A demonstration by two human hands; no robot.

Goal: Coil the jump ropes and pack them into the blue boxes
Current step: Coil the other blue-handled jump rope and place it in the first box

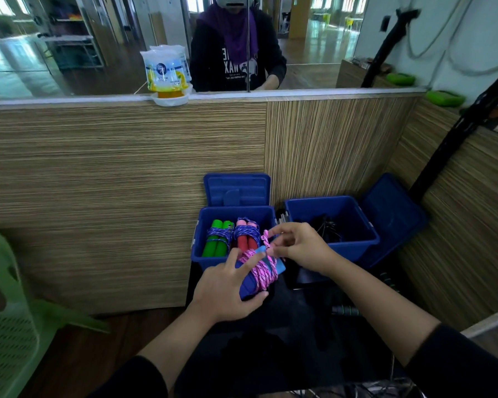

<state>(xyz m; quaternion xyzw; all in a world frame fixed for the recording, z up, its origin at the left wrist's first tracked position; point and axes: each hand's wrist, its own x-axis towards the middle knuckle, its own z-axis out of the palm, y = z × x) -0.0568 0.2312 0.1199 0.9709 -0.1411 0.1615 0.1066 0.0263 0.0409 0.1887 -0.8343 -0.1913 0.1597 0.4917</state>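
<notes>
My left hand (227, 291) grips a pair of blue jump rope handles (249, 282) wound with pink rope (261, 270), held just in front of the left blue box (197, 255). My right hand (299, 245) pinches the loose pink rope end (266, 238) above the bundle. In the left box lie a green-handled rope (217, 239) and a red-handled rope (246, 237), each bound with purple cord. The right blue box (354, 247) holds dark rope (325, 225). Both lids stand open behind the boxes.
A wood-grain partition (121, 173) rises behind the boxes, with a mirror above it. A green plastic chair (9, 326) stands at the left. A bagged drink in a white bowl (168, 79) sits on the ledge. A black tripod leg (457, 130) slants at the right.
</notes>
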